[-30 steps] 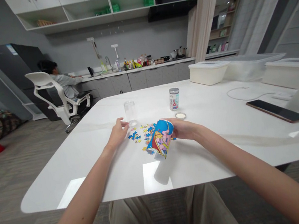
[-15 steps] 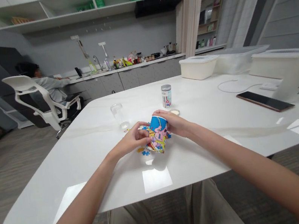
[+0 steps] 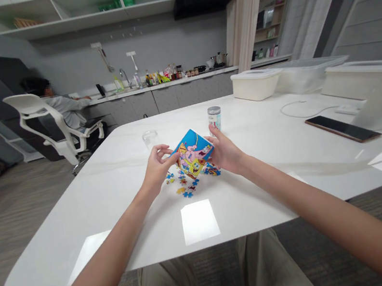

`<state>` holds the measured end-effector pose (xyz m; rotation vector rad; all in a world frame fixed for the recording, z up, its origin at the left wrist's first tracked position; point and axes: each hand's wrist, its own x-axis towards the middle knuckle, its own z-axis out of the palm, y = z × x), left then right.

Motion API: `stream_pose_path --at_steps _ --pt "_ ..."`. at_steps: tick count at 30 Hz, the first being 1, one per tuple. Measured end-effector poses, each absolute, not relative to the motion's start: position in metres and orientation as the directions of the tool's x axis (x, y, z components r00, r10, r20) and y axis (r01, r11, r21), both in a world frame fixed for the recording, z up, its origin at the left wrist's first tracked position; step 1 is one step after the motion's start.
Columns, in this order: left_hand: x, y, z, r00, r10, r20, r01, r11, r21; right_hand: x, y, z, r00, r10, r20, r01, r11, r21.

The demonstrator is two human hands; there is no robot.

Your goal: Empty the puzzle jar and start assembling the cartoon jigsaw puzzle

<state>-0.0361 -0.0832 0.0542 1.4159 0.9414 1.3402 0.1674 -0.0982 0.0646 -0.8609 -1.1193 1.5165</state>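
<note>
Both hands hold a square cartoon picture card (image 3: 193, 153) with a blue background and pink and yellow figures, tilted up over the table. My left hand (image 3: 159, 166) pinches its left corner between thumb and fingers. The right corner is gripped by my right hand (image 3: 227, 152), its thumb raised. Loose jigsaw pieces (image 3: 187, 192) in blue, yellow and red lie on the tabletop under and in front of the card, which hides some of them. A clear jar (image 3: 149, 137) stands behind my left hand. Behind my right hand is a printed canister (image 3: 214, 115) with a silver lid.
On the white table (image 3: 117, 184), a phone (image 3: 342, 128) lies to the right, near a white cable. Several plastic bins (image 3: 254, 86) stand at the back right. A person sits in a white chair (image 3: 40, 119) at the far left, by the kitchen counter.
The card was curled and tipped down; it is now opened flatter, turned cornerwise and lifted. My hands have moved apart to its side corners, and more pieces show below.
</note>
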Motion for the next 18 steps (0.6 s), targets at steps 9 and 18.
stream_pose_path --at_steps 9,18 --pt "-0.041 -0.075 0.054 -0.009 0.945 0.326 -0.249 -0.318 0.915 0.168 -0.093 0.056 -0.007 1.0 0.026 -0.39 0.021 -0.921" --pt "-0.042 -0.082 0.063 0.099 0.971 0.218 -0.35 -0.172 0.921 0.17 -0.093 0.058 0.094 0.99 0.106 -0.345 0.132 -0.929"
